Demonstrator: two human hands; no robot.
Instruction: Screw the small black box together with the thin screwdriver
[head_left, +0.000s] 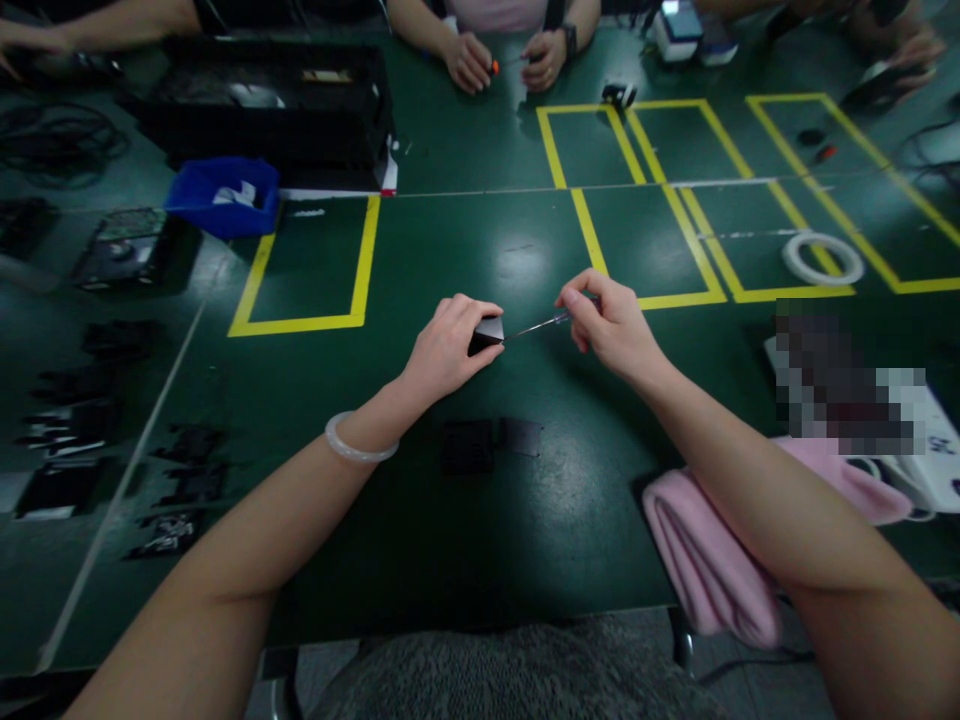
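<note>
My left hand (450,350) is closed around a small dark box-like part (489,332), thumb and fingers on opposite sides of it. In my right hand (611,325) is a thin screwdriver (541,325), pinched at its handle, which the fingers mostly cover. Its metal shaft points left, and the tip meets or nearly meets the right edge of the dark part. Nearer to me on the green table lie a flat black square piece (468,446) and a smaller thin black piece (520,437), side by side.
A blue bin (223,197) stands before a long black crate (270,120) at back left. Several black parts (176,480) lie left. A pink cloth (712,550) and white power strip (937,440) lie right, with a tape roll (823,259) beyond. A co-worker's hands (470,63) are opposite.
</note>
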